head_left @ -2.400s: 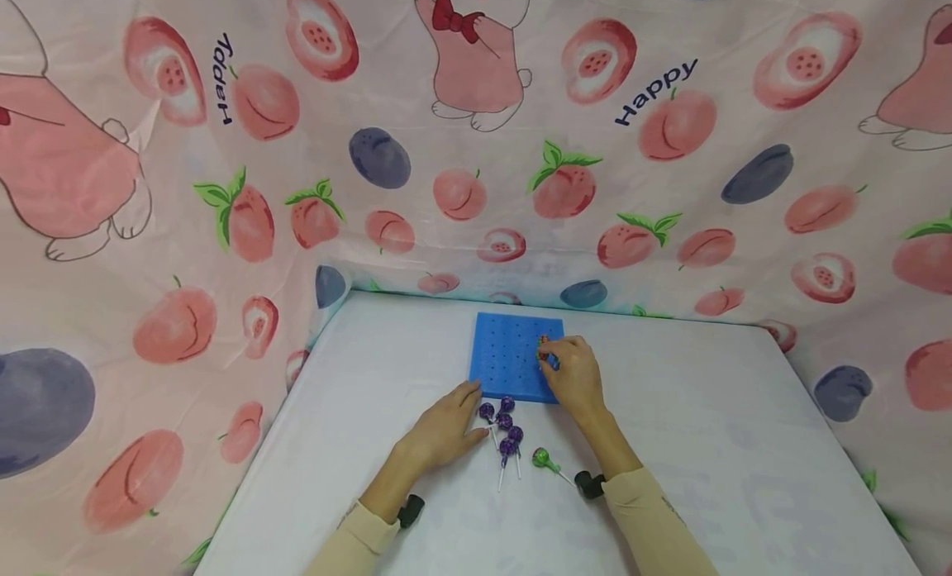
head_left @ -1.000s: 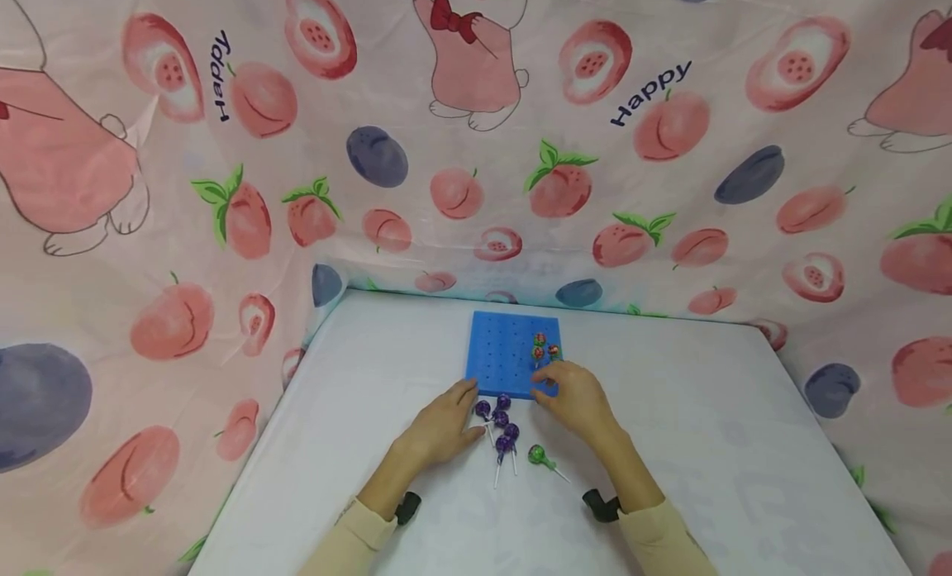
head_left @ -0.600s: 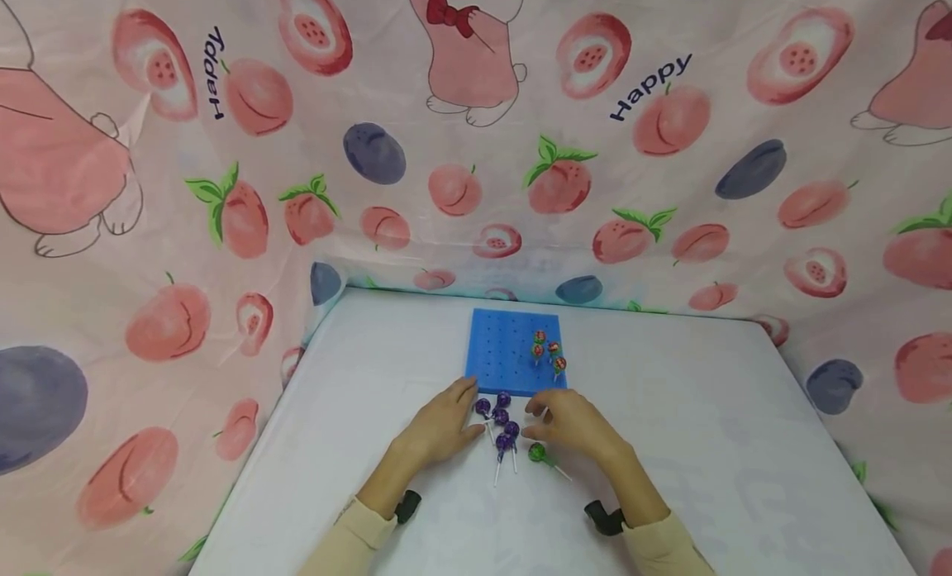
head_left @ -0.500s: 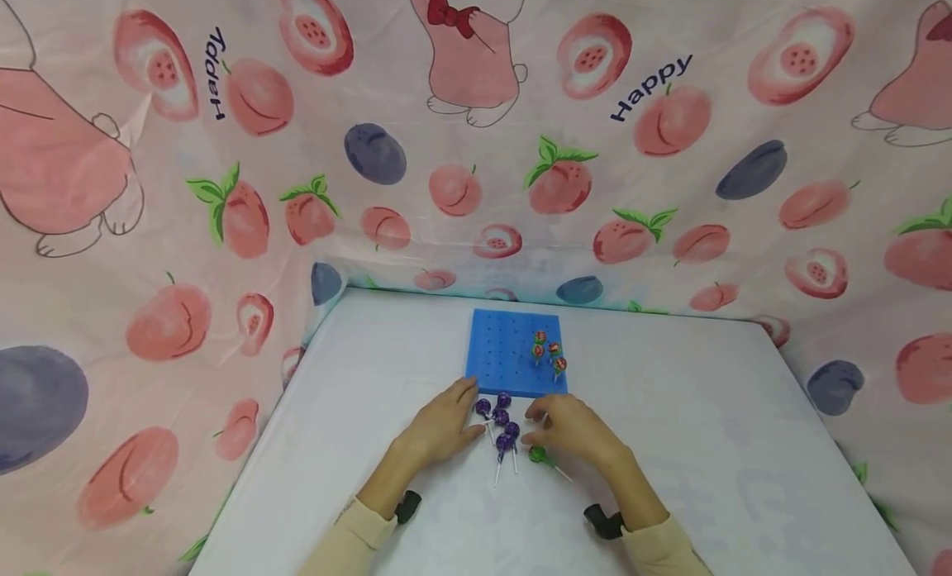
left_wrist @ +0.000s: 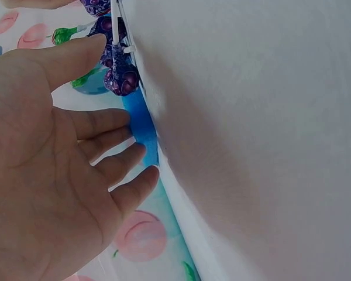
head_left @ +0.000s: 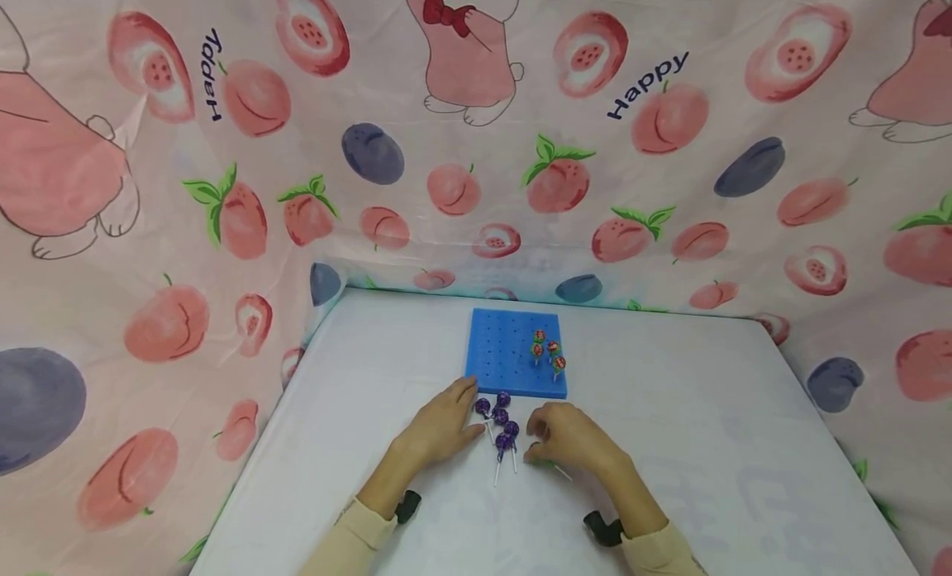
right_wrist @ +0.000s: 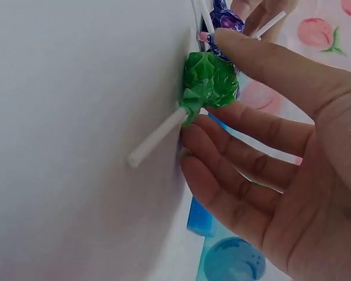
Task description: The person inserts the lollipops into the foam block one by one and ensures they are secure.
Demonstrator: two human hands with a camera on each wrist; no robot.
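Note:
My left hand (head_left: 439, 423) lies flat, with fingers straight and fingertips at the near left corner of a blue foam-like board (head_left: 494, 349) with rows of small holes. Beside its thumb is a cluster of purple-wrapped lollipops (head_left: 502, 441) with white sticks. My right hand (head_left: 573, 435) is bent over a green-wrapped lollipop (right_wrist: 210, 82) lying on the table. The right wrist view shows the candy between thumb and fingers, fingertips close at its wrapper, thumb apart from it. From the head view only its stick shows past the hand.
Several red-and-green lollipops (head_left: 538, 350) stand upright in the right part of the board. A white-covered table (head_left: 669, 394) bears everything. Fruit-printed cloth (head_left: 476, 188) rises behind the table and along its sides.
My right hand has released a red-and-green lollipop standing in the board, then moved back toward me and down over the green lollipop, covering its head. The left hand has stayed in place.

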